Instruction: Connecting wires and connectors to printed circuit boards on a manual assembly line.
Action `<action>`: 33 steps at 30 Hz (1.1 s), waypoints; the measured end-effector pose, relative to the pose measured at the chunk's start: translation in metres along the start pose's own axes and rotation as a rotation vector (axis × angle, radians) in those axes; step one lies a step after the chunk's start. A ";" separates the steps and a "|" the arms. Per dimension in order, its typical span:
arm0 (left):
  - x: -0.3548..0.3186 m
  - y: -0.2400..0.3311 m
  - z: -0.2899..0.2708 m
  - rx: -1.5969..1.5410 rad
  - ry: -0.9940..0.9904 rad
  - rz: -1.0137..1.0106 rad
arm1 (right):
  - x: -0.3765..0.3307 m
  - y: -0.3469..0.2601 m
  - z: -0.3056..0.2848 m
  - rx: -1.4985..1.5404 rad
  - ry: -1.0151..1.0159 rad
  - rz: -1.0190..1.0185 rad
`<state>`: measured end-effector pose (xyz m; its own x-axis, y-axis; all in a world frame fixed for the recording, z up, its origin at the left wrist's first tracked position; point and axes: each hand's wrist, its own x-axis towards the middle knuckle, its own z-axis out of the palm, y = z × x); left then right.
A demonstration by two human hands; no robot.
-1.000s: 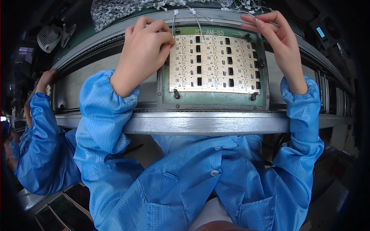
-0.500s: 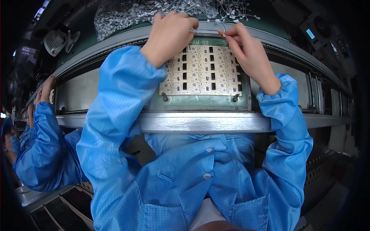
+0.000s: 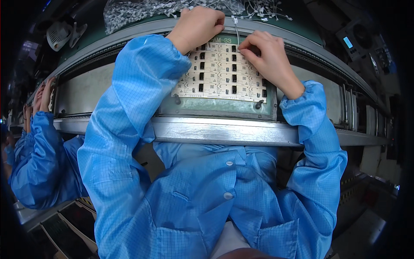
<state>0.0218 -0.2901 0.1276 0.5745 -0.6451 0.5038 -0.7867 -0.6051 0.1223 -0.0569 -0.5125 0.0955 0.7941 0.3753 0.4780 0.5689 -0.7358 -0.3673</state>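
In the head view, the right hand [image 3: 271,60] has come down and nearer the person: half a second ago it held a thin white lead [image 3: 236,32] up by the far silver metal rail [image 3: 252,26]; now the lead's near end is at the top row of a pale cream rectangular circuit-board panel [image 3: 217,88]. The lead's white plastic plug [image 3: 235,20] lies over the rail — the strand runs from there to the right fingertips. The work seems, as a judgement, to have passed from readying this lead to placing its end on the panel; whether it is seated cannot be told, as the fingers cover the spot.

The right thumb and forefinger look pinched on that end. The left hand [image 3: 196,28] stays over the panel's upper left, its fingers curled together; whether they grip anything is hidden.

The panel lies flat on a green fixture plate [image 3: 215,105], below both hands, in rows of small printed boards bearing columns of black rectangular blocks [image 3: 234,78]. Black knob-like catches [image 3: 177,99] stand at its near corners. Beyond the rail, a clear plastic bag of white leads [image 3: 142,17] lies on the green bench [image 3: 297,30].
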 end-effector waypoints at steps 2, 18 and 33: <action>-0.001 -0.002 0.000 -0.001 -0.011 -0.047 | 0.000 -0.005 -0.005 -0.094 -0.008 -0.017; -0.092 -0.004 -0.081 -0.927 -0.003 -0.541 | 0.054 -0.015 -0.001 -0.241 -0.035 -0.075; -0.117 -0.003 -0.044 -0.036 0.082 -0.249 | 0.114 -0.017 -0.003 -0.335 0.252 -0.156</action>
<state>-0.0530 -0.1927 0.1064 0.7324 -0.4377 0.5216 -0.6317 -0.7228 0.2804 0.0232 -0.4595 0.1586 0.6036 0.3780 0.7019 0.5445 -0.8386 -0.0166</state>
